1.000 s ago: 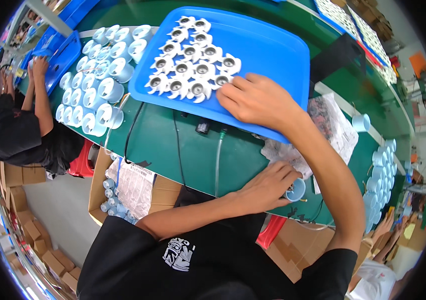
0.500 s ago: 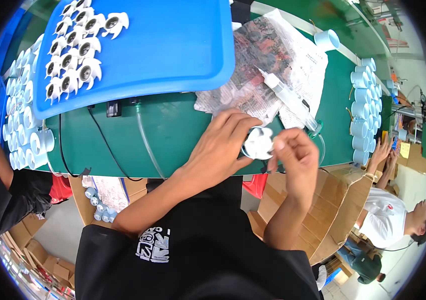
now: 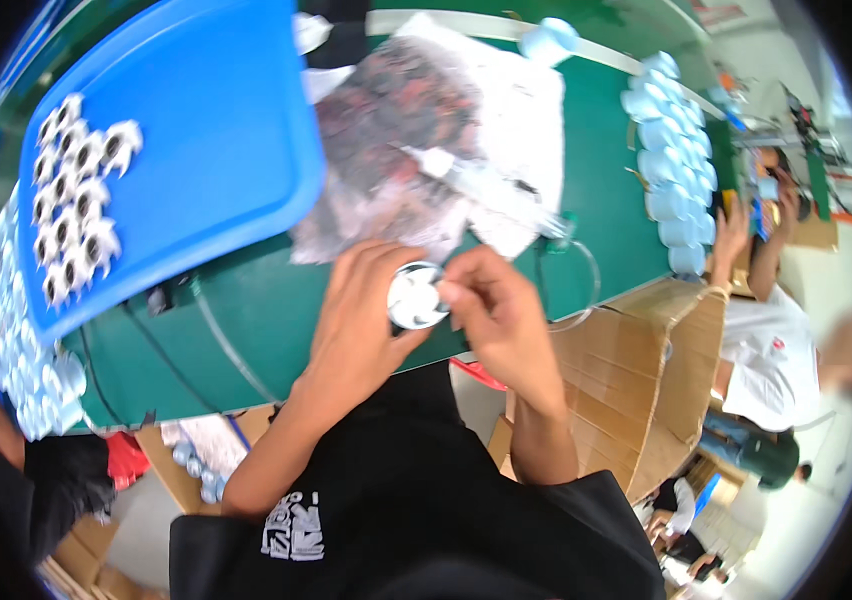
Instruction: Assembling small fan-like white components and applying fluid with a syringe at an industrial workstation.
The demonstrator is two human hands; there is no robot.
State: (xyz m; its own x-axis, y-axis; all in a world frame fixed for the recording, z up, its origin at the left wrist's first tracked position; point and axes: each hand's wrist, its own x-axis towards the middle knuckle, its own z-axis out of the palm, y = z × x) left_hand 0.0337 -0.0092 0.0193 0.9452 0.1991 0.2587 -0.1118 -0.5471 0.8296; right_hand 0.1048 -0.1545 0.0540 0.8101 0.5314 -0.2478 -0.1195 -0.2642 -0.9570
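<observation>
My L hand (image 3: 356,305) is wrapped round a small pale cup (image 3: 412,327), thumb on the near side, fingers on the far side. The cup's mouth faces up at me, w/ a white bladed wheel (image 3: 414,298) sitting in it, just above the bench edge. My R hand (image 3: 501,315) is bunched narrow at the wheel's R edge; can't tell if thumb + fingertip actually grip a blade or only touch. Main risk, I'd say: pressure from the R side only, so the wheel could tip & bind, or a blade could nick. If my L grip slackens, the cup could twist or drop off the edge.

By my R forearm, an open cardboard box (image 3: 601,390); a dropped part might land there, or my elbow might bump it.

Just beyond, on the green bench (image 3: 586,130), a clear tube (image 3: 596,275) loops near my R hand, up to a syringe (image 3: 494,186) on a crumpled sheet (image 3: 521,120). A snagged loop could drag the syringe off & poss. leak.

Farther L, the blue tray (image 3: 216,120) w/ more white wheels (image 3: 81,200); a knock could scatter them. Farther R, pale blue cups (image 3: 671,170) stand packed tight: one nudge might topple several.
</observation>
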